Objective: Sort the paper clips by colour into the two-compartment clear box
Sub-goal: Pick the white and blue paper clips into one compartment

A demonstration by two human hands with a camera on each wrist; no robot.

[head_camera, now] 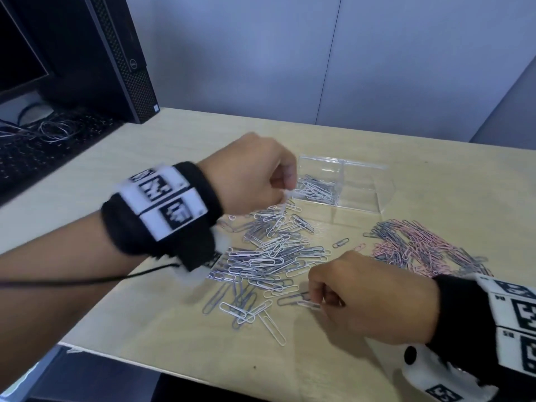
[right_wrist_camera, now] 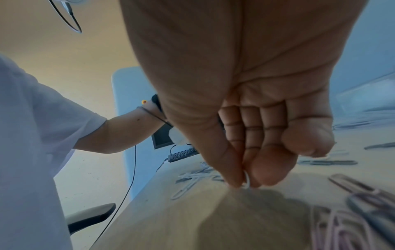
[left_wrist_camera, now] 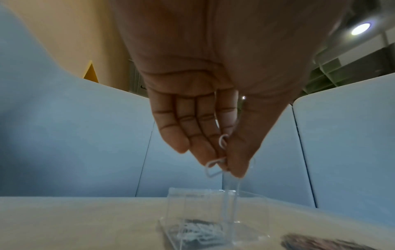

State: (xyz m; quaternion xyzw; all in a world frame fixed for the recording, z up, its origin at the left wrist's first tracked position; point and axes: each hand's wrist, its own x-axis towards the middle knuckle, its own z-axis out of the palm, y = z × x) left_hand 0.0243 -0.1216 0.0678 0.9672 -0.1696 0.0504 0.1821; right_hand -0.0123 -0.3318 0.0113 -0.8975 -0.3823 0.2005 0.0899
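A clear two-compartment box [head_camera: 359, 195] stands on the desk; its left compartment holds white and grey clips [head_camera: 317, 190], its right one looks bare. My left hand [head_camera: 252, 175] hovers just left of the box and pinches white paper clips [left_wrist_camera: 215, 166] between thumb and fingers, above the box [left_wrist_camera: 203, 211]. My right hand [head_camera: 368, 297] is low at the near edge of a heap of white and grey clips [head_camera: 275, 256] and pinches a white clip [right_wrist_camera: 246, 181] against the desk. A heap of pink and grey clips [head_camera: 426, 248] lies to the right.
The wooden desk [head_camera: 174, 329] ends close in front of me. A black computer tower [head_camera: 116, 53], a keyboard [head_camera: 37, 152] and loose cables [head_camera: 43, 129] fill the far left. Blue partition panels [head_camera: 290, 53] stand behind the desk.
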